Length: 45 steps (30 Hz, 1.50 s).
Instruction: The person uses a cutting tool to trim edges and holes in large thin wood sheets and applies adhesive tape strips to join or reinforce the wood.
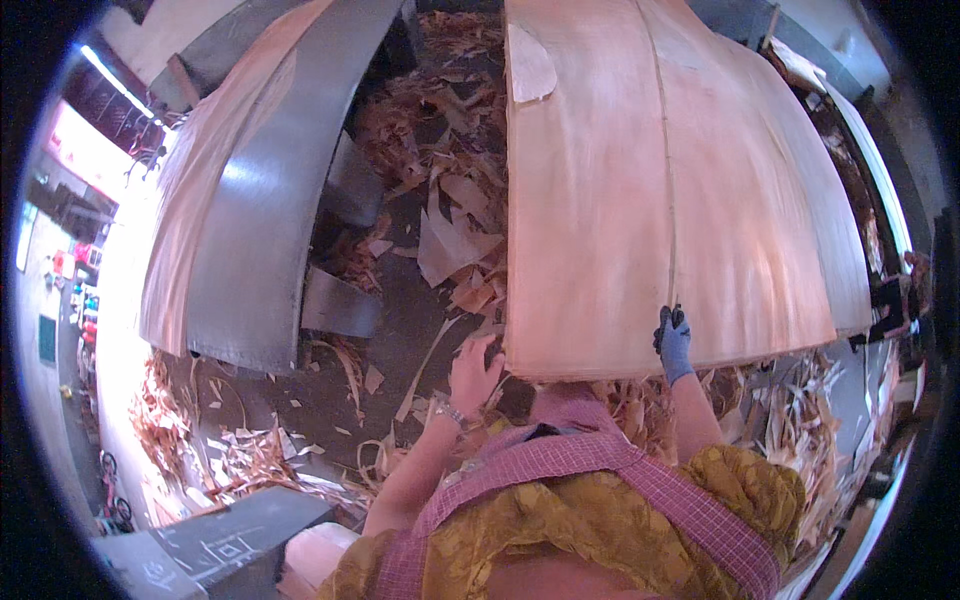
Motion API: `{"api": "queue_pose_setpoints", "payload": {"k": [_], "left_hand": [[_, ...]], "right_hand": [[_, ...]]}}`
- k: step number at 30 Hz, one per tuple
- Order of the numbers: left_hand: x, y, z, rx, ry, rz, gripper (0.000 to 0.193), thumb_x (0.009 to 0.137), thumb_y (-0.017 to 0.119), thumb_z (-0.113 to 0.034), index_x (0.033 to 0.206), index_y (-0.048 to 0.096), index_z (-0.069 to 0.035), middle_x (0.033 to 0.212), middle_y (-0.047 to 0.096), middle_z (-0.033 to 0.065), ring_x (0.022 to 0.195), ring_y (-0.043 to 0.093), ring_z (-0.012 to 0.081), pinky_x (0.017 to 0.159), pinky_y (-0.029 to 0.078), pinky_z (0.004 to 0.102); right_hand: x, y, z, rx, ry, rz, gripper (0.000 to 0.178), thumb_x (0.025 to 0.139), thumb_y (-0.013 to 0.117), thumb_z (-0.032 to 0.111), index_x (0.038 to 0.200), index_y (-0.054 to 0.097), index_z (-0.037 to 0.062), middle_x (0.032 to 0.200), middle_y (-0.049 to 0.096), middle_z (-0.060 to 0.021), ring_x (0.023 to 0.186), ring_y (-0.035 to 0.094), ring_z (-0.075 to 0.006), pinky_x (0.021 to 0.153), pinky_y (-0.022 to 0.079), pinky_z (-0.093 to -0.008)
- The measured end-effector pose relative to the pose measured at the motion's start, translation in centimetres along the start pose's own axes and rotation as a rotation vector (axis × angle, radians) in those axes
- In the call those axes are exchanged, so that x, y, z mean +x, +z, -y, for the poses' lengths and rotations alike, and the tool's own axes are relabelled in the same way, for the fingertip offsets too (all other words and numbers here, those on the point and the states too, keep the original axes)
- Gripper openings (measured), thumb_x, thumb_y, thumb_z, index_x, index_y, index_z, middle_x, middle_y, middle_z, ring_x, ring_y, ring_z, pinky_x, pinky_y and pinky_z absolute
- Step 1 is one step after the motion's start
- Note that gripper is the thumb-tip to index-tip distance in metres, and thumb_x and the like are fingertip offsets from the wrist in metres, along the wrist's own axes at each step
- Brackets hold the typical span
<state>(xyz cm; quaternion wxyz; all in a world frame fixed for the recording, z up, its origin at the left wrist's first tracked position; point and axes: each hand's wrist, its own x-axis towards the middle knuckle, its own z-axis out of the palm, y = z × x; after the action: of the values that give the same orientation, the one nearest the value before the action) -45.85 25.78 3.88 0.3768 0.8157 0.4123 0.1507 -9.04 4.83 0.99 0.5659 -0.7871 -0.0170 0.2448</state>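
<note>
A wide stack of thin wood veneer sheets [590, 220] lies in front of me, its near edge close to my body. My right hand [674, 343], in a blue glove with dark fingertips, is closed over the sheet near that edge. A thin dark line [664, 150] runs from it toward the far end; whether it is a split or a strip, I cannot tell. What the fingers hold, if anything, is hidden. My left hand [477, 374], bare with a band at the wrist, is beside the stack's near left corner, fingers loosely extended and holding nothing I can see.
Left of a gap stands another long surface, grey metal [255, 220] with veneer [190, 230] along its far side. Torn veneer scraps [455, 220] litter the floor between them. More shavings [265, 455] pile up near me. A dark grey box-like surface [235, 525] stands at lower left.
</note>
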Motion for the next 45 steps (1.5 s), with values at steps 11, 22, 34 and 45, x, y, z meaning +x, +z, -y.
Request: {"api": "queue_pose_setpoints", "payload": {"k": [11,22,34,45], "left_hand": [[13.8,-12.7,12.2,-0.004,-0.108,0.164,0.036,0.088,0.064,-0.022,0.119,0.06,-0.005,0.114,0.061,0.0176,0.098,0.064,0.0346,0.085,0.052,0.0423],[35.1,-13.2,14.0,0.066,0.089,0.411,0.032,0.088,0.062,-0.019,0.117,0.061,-0.005,0.108,0.061,0.0169,0.093,0.065,0.0332,0.082,0.052,0.0417],[69.1,-1.4,7.3,-0.091,0.46,0.384,0.038,0.087,0.066,-0.022,0.12,0.059,-0.005,0.112,0.06,0.0162,0.101,0.06,0.0321,0.088,0.049,0.0416],[83.7,2.8,-0.2,0.349,0.858,0.416,0.078,0.083,0.067,-0.032,0.149,0.031,-0.012,0.153,0.035,0.0125,0.137,0.04,0.0298,0.115,0.019,0.0557]], "right_hand": [[6.9,14.3,8.9,-1.245,-0.388,-0.222,0.027,0.096,0.057,0.026,0.119,0.062,0.0124,0.105,0.066,-0.0186,0.093,0.066,-0.0308,0.075,0.053,-0.0455],[28.5,45.8,19.9,-0.894,-0.359,-0.086,0.074,0.077,0.069,0.063,0.118,0.047,0.005,0.117,0.057,-0.022,0.107,0.061,-0.0396,0.085,0.052,-0.0496],[32.5,44.0,20.2,-0.27,-0.091,0.138,0.025,0.079,0.08,0.025,0.088,0.069,0.0047,0.069,0.062,-0.0028,0.063,0.054,-0.0121,0.059,0.045,-0.0296],[31.5,41.6,23.6,-0.098,0.12,0.22,0.019,0.089,0.07,0.018,0.097,0.073,0.0017,0.081,0.068,0.0007,0.071,0.057,-0.0065,0.063,0.047,-0.0249]]}}
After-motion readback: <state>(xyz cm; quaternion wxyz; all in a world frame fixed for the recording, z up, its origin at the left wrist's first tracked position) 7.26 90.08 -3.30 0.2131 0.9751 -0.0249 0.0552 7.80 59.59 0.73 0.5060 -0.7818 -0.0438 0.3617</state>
